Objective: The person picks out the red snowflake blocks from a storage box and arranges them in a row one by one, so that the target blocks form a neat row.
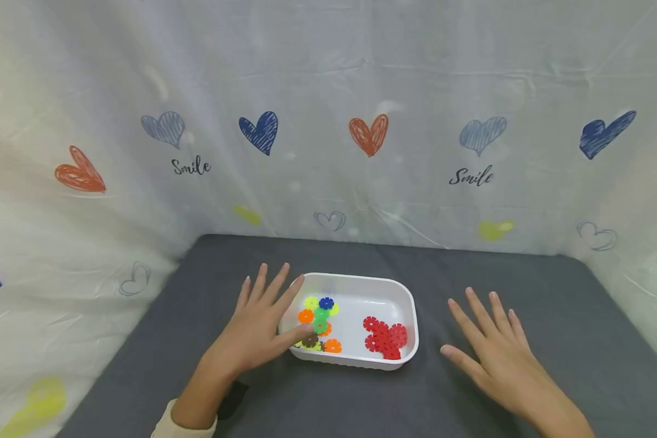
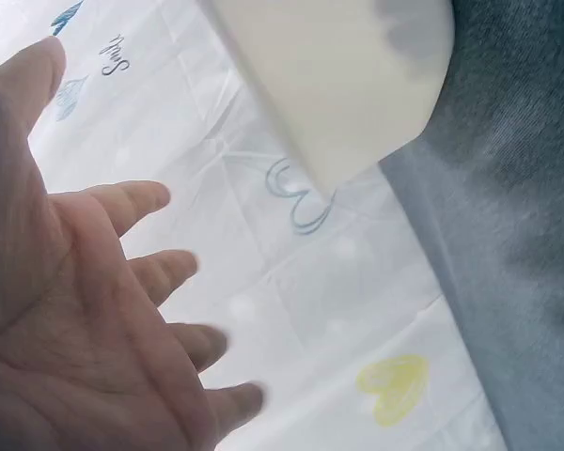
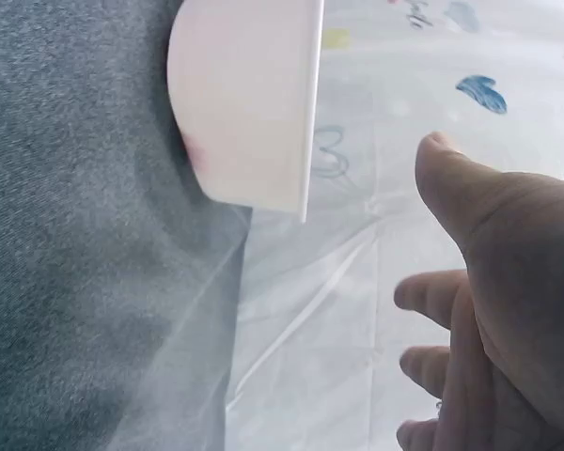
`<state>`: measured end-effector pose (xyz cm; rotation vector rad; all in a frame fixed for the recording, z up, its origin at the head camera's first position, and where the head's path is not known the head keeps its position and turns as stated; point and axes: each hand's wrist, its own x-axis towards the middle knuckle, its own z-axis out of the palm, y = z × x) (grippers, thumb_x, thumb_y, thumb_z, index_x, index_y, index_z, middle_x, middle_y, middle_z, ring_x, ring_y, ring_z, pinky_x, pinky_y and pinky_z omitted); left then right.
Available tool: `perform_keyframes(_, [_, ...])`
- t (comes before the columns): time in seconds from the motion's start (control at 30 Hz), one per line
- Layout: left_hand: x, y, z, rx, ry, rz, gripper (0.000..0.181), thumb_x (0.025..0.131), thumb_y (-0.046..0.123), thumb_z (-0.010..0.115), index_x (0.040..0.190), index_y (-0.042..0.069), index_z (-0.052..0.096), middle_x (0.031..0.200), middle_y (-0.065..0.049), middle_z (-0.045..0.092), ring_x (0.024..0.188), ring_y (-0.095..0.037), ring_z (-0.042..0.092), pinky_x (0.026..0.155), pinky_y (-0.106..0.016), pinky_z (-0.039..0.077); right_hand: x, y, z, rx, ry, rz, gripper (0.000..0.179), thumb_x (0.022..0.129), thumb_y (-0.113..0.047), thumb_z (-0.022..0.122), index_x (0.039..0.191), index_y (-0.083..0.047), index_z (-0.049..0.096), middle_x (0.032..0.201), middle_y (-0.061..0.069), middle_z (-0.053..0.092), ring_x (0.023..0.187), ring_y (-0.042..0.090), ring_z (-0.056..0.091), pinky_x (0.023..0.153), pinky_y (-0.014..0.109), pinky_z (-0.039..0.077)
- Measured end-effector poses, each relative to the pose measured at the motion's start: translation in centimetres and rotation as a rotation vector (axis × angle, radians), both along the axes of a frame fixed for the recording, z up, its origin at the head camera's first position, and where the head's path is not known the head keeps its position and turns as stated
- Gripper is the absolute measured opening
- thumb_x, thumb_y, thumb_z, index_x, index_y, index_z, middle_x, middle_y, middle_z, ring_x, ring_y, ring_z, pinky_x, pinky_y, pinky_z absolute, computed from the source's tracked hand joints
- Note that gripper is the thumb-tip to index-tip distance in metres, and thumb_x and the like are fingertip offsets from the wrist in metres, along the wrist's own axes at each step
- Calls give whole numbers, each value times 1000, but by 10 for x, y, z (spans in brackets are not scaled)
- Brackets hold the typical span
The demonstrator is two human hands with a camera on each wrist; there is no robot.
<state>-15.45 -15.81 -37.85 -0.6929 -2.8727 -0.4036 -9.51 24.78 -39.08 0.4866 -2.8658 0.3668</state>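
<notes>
A white tray (image 1: 356, 362) with rounded corners sits on the dark grey cloth. Inside it, several red notched discs (image 1: 382, 336) lie heaped at the right. Discs in orange (image 1: 333, 345), green, yellow, blue and brown are scattered at its left side. My left hand (image 1: 258, 328) is spread palm down, its thumb and index finger overlapping the tray's left edge in the head view. Off the tray's right side, my right hand (image 1: 495, 359) is held with its fingers spread and straight. Both hands hold nothing. The wrist views show only the tray's outer wall (image 2: 357, 85), hiding the discs.
The table (image 1: 197, 274) is covered in dark grey cloth. Behind it and along both sides hangs a pale curtain (image 1: 317, 79) printed with hearts and the word "Smile". A small black object (image 1: 233, 399) shows beneath the left wrist.
</notes>
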Motion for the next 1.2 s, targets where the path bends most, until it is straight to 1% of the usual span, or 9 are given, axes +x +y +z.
perform_keyframes(0.17, [-3, 8, -7, 24, -68, -38, 83, 92, 67, 51, 158, 20, 35, 164, -9, 23, 149, -43, 15, 109, -68, 19, -3, -7, 3, -21, -44, 27, 76, 97, -56, 56, 158, -18, 34, 165, 14, 17, 150, 42, -3, 115, 55, -8])
perform_keyframes(0.3, [-6, 14, -11, 41, -110, -58, 80, 92, 63, 54, 156, 18, 38, 163, -9, 25, 148, -42, 17, 108, -68, 23, -8, -14, 5, -31, -65, 47, 75, 96, -57, 56, 156, -16, 39, 164, 15, 21, 150, 44, 2, 116, 56, -5])
perform_keyframes(0.47, [-11, 16, -18, 29, -112, -64, 81, 91, 61, 58, 155, 15, 40, 163, -11, 26, 148, -44, 18, 106, -68, 26, -15, -23, 7, -22, -56, 86, 75, 95, -58, 58, 154, -15, 43, 162, 15, 25, 149, 45, 8, 117, 55, 2])
perform_keyframes(0.67, [-20, 19, -26, 8, -114, -58, 81, 89, 56, 62, 155, 13, 40, 163, -12, 26, 148, -44, 17, 105, -68, 28, -25, -34, 10, 13, -39, 131, 74, 92, -53, 65, 151, -14, 47, 159, 14, 33, 147, 46, 16, 114, 60, 16])
perform_keyframes(0.8, [-26, 22, -31, 5, -119, -40, 83, 91, 52, 63, 157, 11, 34, 164, -14, 21, 148, -44, 17, 106, -67, 29, -32, -42, 9, 64, -8, 168, 71, 88, -44, 73, 148, -13, 52, 157, 15, 38, 145, 47, 22, 111, 62, 23])
perform_keyframes(0.93, [-29, 25, -34, 56, -146, -7, 87, 95, 46, 61, 159, 2, 21, 164, -19, 15, 147, -44, 19, 109, -62, 27, -38, -48, 6, 85, 41, 221, 66, 85, -34, 77, 144, -9, 56, 152, 18, 43, 142, 48, 29, 109, 61, 28])
perform_keyframes(1.07, [-31, 31, -37, 110, -195, 61, 82, 98, 30, 56, 158, -5, 12, 165, -19, 11, 142, -42, 33, 109, -56, 32, -44, -55, 3, 69, 49, 256, 62, 84, -27, 79, 139, -6, 60, 148, 20, 48, 141, 47, 33, 110, 59, 29])
perform_keyframes(1.17, [-32, 36, -39, 121, -212, 103, 79, 93, 14, 52, 159, -3, 11, 166, -17, 9, 133, -40, 45, 104, -54, 40, -49, -62, 2, 68, 20, 265, 58, 81, -24, 82, 134, -5, 64, 143, 21, 52, 140, 45, 36, 110, 57, 29])
perform_keyframes(1.2, [-33, 37, -40, 123, -213, 110, 81, 90, 9, 52, 159, -2, 11, 166, -17, 9, 122, -38, 52, 98, -52, 45, -51, -65, 2, 68, 3, 265, 58, 80, -24, 83, 132, -4, 65, 142, 21, 54, 139, 44, 38, 110, 56, 31])
